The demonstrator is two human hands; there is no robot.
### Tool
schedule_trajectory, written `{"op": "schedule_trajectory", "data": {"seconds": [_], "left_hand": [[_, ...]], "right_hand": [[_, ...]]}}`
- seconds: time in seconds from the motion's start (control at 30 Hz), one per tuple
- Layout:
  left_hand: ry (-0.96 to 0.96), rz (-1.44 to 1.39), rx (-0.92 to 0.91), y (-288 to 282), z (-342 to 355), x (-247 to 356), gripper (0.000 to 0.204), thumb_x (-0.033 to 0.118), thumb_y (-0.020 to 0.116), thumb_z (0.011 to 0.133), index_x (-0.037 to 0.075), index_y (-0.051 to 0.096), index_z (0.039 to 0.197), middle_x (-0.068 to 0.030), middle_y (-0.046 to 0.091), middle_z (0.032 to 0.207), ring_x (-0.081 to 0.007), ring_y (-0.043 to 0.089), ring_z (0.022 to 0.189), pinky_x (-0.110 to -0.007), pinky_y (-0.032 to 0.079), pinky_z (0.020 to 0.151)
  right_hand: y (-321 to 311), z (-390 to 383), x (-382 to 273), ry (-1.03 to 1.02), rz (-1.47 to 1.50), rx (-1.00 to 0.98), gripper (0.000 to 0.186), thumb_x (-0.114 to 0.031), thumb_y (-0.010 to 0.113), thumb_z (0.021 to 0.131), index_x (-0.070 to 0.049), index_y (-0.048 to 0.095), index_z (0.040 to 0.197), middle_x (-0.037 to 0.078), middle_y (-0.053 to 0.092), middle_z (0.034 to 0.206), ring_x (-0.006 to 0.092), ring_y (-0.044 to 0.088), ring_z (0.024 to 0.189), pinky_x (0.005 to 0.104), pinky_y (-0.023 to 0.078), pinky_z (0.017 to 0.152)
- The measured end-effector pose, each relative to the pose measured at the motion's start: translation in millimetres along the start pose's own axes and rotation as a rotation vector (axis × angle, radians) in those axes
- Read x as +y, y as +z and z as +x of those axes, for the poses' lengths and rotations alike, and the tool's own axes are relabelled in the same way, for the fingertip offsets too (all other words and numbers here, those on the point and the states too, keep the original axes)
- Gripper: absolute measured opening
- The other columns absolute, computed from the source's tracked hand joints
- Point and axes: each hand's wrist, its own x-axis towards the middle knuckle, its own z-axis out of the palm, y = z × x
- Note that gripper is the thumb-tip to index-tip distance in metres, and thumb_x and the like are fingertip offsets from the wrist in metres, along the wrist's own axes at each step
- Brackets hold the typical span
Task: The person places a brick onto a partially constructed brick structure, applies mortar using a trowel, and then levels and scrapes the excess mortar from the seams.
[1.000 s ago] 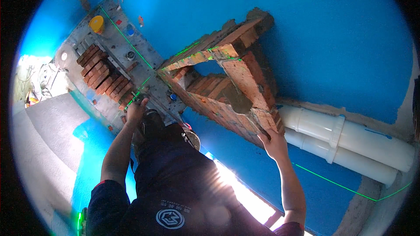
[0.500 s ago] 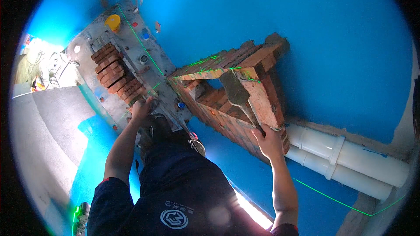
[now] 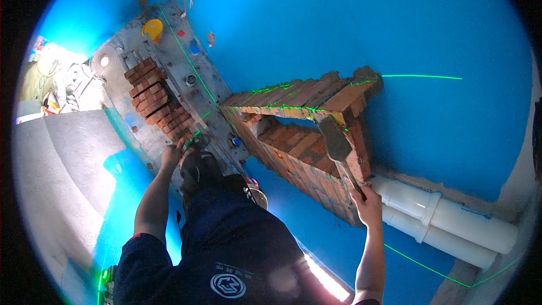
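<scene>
My right hand (image 3: pixel 366 203) grips the handle of a trowel (image 3: pixel 337 144), whose mortar-darkened blade lies against the upper right post of the brick structure (image 3: pixel 288 158). That structure has a triangular-looking opening and mortar along its upper course, crossed by green laser light. My left hand (image 3: pixel 172 152) is closed on something I cannot make out, just below a long stack of loose red bricks (image 3: pixel 152 93). A dark-clad leg and shoe (image 3: pixel 197 172) are beside that hand.
Two white pipes (image 3: pixel 451 220) run along the right. A grey board (image 3: pixel 121 51) bears the bricks, a yellow bucket (image 3: pixel 152 29) and small containers. Another bucket (image 3: pixel 257 196) is beside my legs. Blue-coated surfaces (image 3: pixel 440 28) surround these, with a bright opening (image 3: pixel 59 73) at the far left.
My right hand and the trowel have moved right, the blade ending against the upper right post. My left hand has dropped slightly. The whole view has shifted, with the brick structure lower in it.
</scene>
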Motion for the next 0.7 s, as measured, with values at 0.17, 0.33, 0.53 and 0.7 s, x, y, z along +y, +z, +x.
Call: {"op": "schedule_trajectory", "data": {"seconds": [0.17, 0.33, 0.53, 0.7], "left_hand": [[0.049, 0.035, -0.013, 3, 22, -26, 0.068, 0.062, 0.047, 0.09, 0.004, 0.065, 0.06, -0.013, 0.063, 0.06, -0.0295, 0.064, 0.063, -0.041, 0.048, 0.065], [0.058, -0.014, -0.072, 11, 39, -43, 0.069, 0.065, 0.049, 0.088, 0.003, 0.065, 0.063, -0.0102, 0.061, 0.057, -0.0236, 0.06, 0.054, -0.037, 0.047, 0.058], [0.03, -0.132, -0.132, 3, 25, -11, 0.067, 0.065, 0.056, 0.085, 0.002, 0.061, 0.063, -0.0081, 0.059, 0.054, -0.0168, 0.053, 0.044, -0.032, 0.041, 0.044], [-0.052, -0.199, -0.15, -13, 23, -6, 0.067, 0.066, 0.057, 0.084, 0.003, 0.061, 0.063, -0.0063, 0.058, 0.054, -0.0153, 0.052, 0.046, -0.031, 0.04, 0.045]], "right_hand": [[16, -33, -33, 0.292, 0.457, -0.109, 0.021, -0.024, 0.064, 0.09, -0.003, 0.063, 0.088, 0.006, 0.056, 0.069, 0.0159, 0.052, 0.063, 0.0312, 0.043, 0.057], [62, -1, -129, 0.504, 1.193, -0.578, 0.017, -0.02, 0.055, 0.095, -0.007, 0.051, 0.086, -0.002, 0.041, 0.062, 0.0079, 0.039, 0.049, 0.025, 0.033, 0.044], [92, 78, -203, 0.722, 1.797, -0.541, 0.022, -0.024, 0.053, 0.096, -0.009, 0.046, 0.08, -0.002, 0.039, 0.061, 0.0068, 0.039, 0.05, 0.0217, 0.033, 0.046], [77, 111, -207, 0.885, 2.047, -0.425, 0.015, -0.014, 0.053, 0.095, -0.006, 0.047, 0.084, -0.002, 0.043, 0.071, 0.0045, 0.042, 0.055, 0.0196, 0.038, 0.047]]}}
